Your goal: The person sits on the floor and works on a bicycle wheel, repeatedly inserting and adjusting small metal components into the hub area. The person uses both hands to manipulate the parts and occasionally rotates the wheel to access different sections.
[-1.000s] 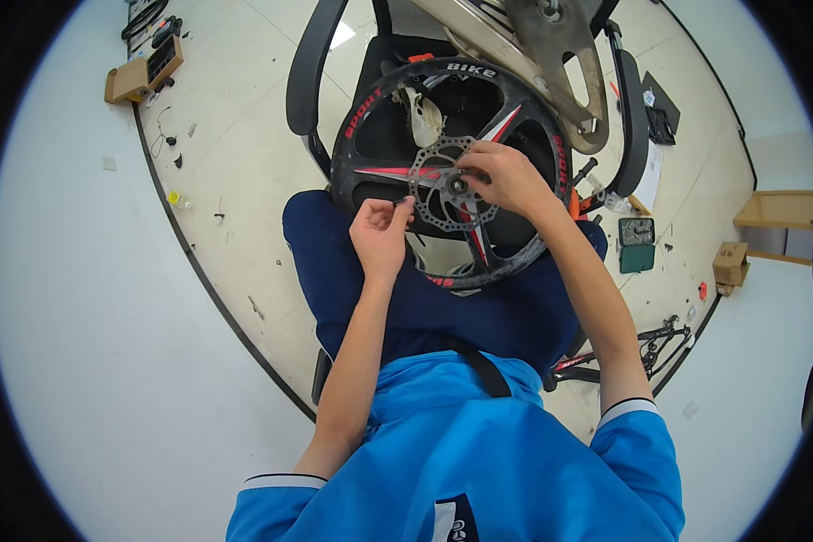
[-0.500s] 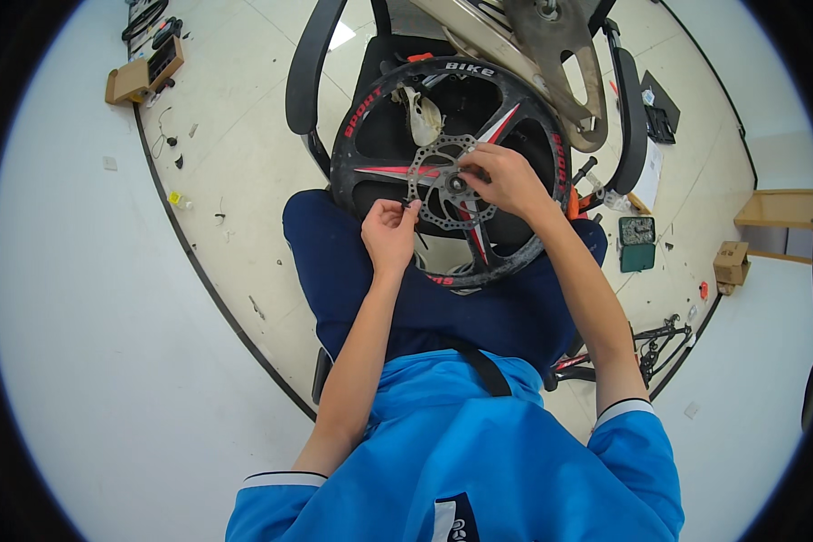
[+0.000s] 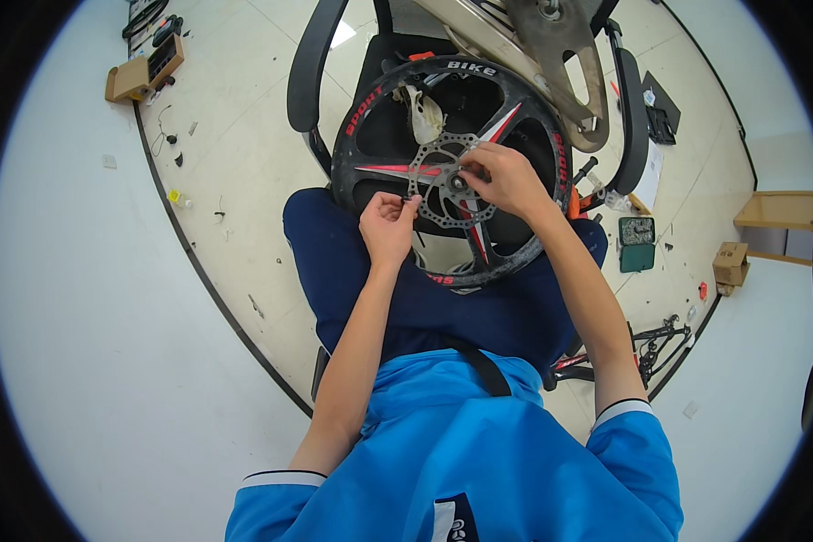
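A black bicycle wheel with red-and-white marked spokes lies across my lap and the chair seat. On its hub rests a silver disc brake rotor, perforated round the edge. At the rotor's left edge, my left hand pinches a thin dark piece that resembles a hex key; its other end is partly hidden by the fingers. My right hand bends over the rotor's centre, thumb and fingers closed together beside the hub axle. Whatever those fingertips hold is hidden.
A black office chair stands in front of me, with a pale metal frame part across its right side. Right of it, a green case of small parts lies on the floor. A bicycle frame and cardboard box are farther right.
My left hand has shifted very slightly up and left with the thin dark piece. The right hand stays at the hub, and the wheel barely moves.
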Demonstrator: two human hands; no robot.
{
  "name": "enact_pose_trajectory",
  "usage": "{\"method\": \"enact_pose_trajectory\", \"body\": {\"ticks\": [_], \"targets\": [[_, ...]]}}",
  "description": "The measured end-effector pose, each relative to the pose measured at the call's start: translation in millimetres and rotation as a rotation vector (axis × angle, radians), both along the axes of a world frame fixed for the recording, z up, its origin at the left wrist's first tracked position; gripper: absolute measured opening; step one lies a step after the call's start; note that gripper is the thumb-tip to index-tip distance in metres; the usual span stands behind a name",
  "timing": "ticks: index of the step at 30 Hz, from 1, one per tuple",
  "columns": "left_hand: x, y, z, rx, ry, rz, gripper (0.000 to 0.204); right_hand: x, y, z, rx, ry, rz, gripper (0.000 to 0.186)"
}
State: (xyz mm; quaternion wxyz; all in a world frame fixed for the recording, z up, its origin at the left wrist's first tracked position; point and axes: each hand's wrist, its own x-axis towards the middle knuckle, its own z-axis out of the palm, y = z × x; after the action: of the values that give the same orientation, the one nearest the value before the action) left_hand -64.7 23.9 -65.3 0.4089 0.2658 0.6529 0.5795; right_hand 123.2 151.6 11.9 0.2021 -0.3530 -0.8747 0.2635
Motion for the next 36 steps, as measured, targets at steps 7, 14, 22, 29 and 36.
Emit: {"method": "enact_pose_trajectory", "body": {"ticks": [7, 14, 22, 29, 36], "targets": [[1.0, -0.6, -2.5, 0.002, -0.001, 0.008, 0.028, -1.3, -1.2, 0.4, 0.059, 0.021, 0.008, 0.015], [-0.1, -1.1, -1.6, 0.002, -0.005, 0.015, 0.028, -1.9, -1.2, 0.8, 0.045, 0.004, -0.029, 0.016], [-13.0, -15.6, 32.3, 0.064, -0.037, 0.097, 0.019, 15.6, -25.6, 16.8, -0.087, 0.258, -0.299, 0.015], [18.8, -3.6, 100.2, 0.45, 0.234, -0.266, 0.013, 0.3, -88.6, 24.9, -0.306, 0.366, -0.18, 0.02], [47.4, 4.9, 94.6, 0.678, 0.563, -0.289, 0.026, -5.4, -73.8, 5.5, 0.003, 0.521, -0.314, 0.032]]}}
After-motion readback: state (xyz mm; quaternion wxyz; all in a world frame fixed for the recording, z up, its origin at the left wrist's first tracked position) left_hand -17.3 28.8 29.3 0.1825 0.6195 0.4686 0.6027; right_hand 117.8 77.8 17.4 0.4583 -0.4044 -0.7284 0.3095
